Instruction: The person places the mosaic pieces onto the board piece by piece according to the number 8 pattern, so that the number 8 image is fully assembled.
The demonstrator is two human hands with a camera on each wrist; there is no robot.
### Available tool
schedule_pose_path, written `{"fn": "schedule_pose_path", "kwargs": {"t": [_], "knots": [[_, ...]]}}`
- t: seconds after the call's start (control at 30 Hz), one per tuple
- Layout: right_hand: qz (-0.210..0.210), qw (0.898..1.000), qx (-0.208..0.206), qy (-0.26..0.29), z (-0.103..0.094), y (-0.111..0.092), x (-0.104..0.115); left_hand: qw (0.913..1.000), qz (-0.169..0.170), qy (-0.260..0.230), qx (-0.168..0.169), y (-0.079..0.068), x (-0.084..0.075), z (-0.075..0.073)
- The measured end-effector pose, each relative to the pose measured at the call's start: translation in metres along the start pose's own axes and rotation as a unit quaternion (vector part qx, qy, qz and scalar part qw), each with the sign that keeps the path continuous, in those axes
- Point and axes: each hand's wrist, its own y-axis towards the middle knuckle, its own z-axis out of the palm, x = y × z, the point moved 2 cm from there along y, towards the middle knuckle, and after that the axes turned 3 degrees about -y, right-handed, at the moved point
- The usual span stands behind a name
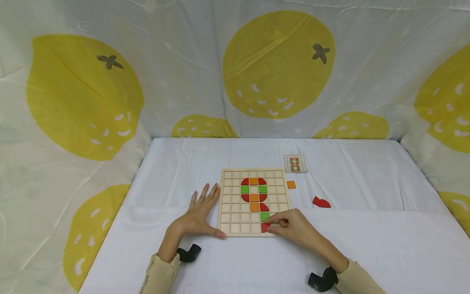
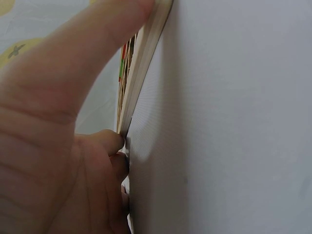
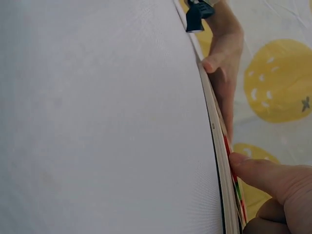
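A wooden grid board (image 1: 236, 218) lies on the white cloth, with red, orange and green pieces in some of its squares. Spread wide, my left hand (image 1: 198, 218) steadies the board's left side, its thumb (image 2: 105, 36) at the near corner. The thumb and index finger of my right hand (image 1: 295, 228) pinch a red piece (image 1: 264, 227) in the board's nearest row; the fingers partly cover it. Just beyond that piece sits a green square (image 1: 264, 217), and past it a red quarter-round piece (image 1: 264, 207) beside an orange square (image 1: 254, 207).
Right of the board lie a loose orange square (image 1: 291, 184) and some red pieces (image 1: 322, 202). A small pattern card (image 1: 295, 163) with a printed grid is near the board's far right corner. A lemon-print curtain (image 1: 198, 81) stands behind and at the sides.
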Motion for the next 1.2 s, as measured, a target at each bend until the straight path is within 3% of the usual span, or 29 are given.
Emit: {"fn": "schedule_pose_path", "kwargs": {"t": [0.23,0.5,0.67,0.83,1.2], "knots": [[0.038,0.999,-0.007,-0.028,-0.019,-0.002,-0.001,1.0,-0.001,0.0,0.001,0.0,0.0,0.0],[0.062,0.985,-0.105,-0.121,-0.076,-0.021,-0.024,1.0,0.001,-0.001,0.002,0.0,-0.002,0.0],[0.095,0.972,-0.149,-0.153,-0.098,-0.035,-0.039,1.0,0.009,-0.003,-0.003,0.0,-0.001,0.001],[0.124,0.966,-0.158,-0.166,-0.106,-0.041,-0.051,1.0,0.002,-0.001,0.004,0.0,-0.002,0.0],[0.184,0.951,-0.176,-0.175,-0.1,-0.037,-0.058,1.0,0.0,0.001,0.0,-0.001,-0.001,-0.001]]}}
